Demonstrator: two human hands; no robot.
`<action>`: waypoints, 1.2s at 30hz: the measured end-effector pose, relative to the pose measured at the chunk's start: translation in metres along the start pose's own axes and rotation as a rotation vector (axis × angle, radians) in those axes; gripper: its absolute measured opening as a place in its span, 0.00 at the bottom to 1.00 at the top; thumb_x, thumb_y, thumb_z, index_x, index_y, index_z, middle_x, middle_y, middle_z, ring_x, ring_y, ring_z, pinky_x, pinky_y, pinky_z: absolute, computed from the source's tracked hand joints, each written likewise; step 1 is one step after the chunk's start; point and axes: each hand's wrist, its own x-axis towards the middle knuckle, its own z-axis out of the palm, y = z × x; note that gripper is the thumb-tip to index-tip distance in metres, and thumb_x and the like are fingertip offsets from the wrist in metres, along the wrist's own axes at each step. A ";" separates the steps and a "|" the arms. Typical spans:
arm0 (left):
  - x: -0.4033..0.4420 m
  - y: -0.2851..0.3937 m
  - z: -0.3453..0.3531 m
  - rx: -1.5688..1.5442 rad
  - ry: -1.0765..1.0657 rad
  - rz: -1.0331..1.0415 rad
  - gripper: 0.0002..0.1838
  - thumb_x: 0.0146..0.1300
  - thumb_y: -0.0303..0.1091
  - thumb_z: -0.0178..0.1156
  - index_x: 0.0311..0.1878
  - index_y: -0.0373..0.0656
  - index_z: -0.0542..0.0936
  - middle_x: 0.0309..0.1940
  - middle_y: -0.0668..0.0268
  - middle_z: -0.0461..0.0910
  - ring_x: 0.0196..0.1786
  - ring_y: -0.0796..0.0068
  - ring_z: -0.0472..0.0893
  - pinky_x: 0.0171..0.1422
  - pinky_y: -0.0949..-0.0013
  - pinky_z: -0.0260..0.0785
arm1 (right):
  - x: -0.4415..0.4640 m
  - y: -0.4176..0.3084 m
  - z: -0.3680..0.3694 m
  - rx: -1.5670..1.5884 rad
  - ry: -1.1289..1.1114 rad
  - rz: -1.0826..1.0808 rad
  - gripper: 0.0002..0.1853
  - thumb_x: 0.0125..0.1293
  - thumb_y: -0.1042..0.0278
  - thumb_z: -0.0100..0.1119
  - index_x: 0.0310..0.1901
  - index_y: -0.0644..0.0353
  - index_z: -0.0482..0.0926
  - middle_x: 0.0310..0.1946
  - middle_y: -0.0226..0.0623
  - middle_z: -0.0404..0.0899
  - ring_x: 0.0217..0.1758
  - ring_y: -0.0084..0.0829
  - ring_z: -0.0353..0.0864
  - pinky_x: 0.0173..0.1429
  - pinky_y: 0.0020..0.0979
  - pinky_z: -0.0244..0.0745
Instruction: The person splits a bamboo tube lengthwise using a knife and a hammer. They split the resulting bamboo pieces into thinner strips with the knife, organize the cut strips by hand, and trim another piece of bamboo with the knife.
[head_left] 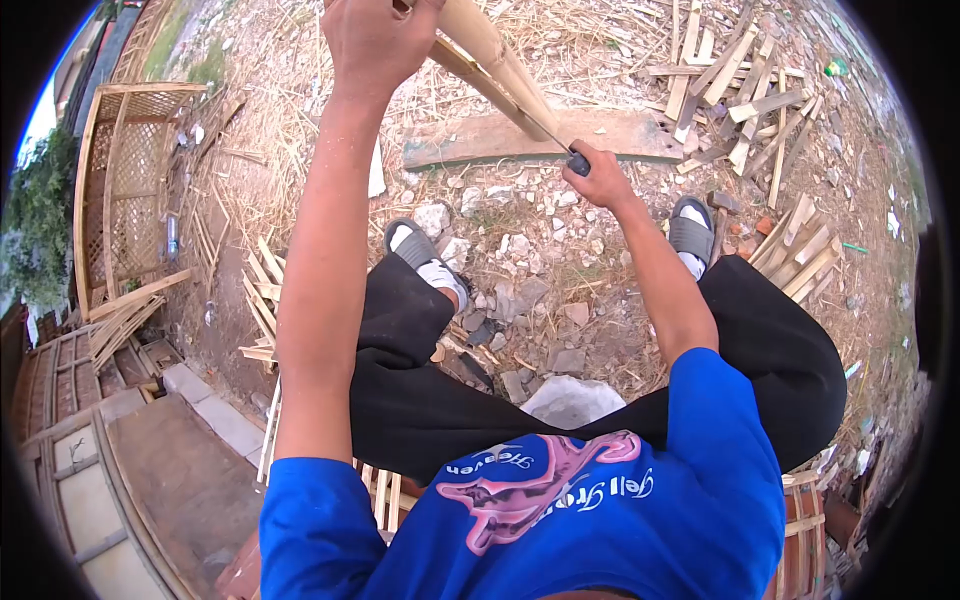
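Head view: pale yellow, lengthwise-split bamboo pole (505,65) slanted over a long, worn brown wooden plank (620,135)

The pole ran from the top edge down to a lower end above the plank, which lay crosswise on stony, straw-littered ground. Whether that end touched the wood could not be told; the plank was probably laid there as a flatter, firmer base than the rubble.

The person's left hand (375,45) was closed around the upper part of the pole, its arm stretched far out, apparently to steady the length and fix its slant. The top edge cut off some of its fingers. The right hand (603,178) made a fist around the black handle of a thin-bladed knife (577,163). The blade appeared to meet the pole's lower end, and the close grip seemed meant for control.

Knees in loose black trousers (780,360) were spread wide, and grey strap sandals (692,232) stood well apart, likely to keep the legs clear of the blade. Beyond the right foot, a loose pile of pale, flat slats (750,95) lay to the side, perhaps to leave working room.
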 end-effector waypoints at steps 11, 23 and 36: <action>-0.001 -0.019 -0.004 0.305 0.122 0.057 0.16 0.59 0.32 0.70 0.51 0.45 0.80 0.31 0.55 0.83 0.35 0.54 0.83 0.39 0.56 0.73 | -0.004 -0.031 0.040 0.030 0.125 0.188 0.17 0.61 0.58 0.65 0.46 0.60 0.77 0.30 0.53 0.84 0.37 0.56 0.85 0.43 0.50 0.78; 0.090 0.067 -0.090 0.152 0.323 0.669 0.29 0.68 0.53 0.62 0.62 0.40 0.75 0.54 0.53 0.79 0.60 0.55 0.76 0.67 0.51 0.63 | -0.001 -0.130 -0.017 0.164 0.367 0.096 0.18 0.64 0.57 0.66 0.43 0.64 0.75 0.25 0.49 0.82 0.30 0.49 0.85 0.37 0.43 0.76; -0.002 0.066 -0.017 0.308 -0.214 0.124 0.30 0.65 0.50 0.63 0.61 0.35 0.74 0.55 0.52 0.78 0.60 0.49 0.75 0.66 0.51 0.63 | -0.023 -0.029 0.034 0.028 0.217 0.491 0.18 0.60 0.55 0.62 0.42 0.62 0.75 0.32 0.57 0.84 0.42 0.61 0.83 0.47 0.54 0.75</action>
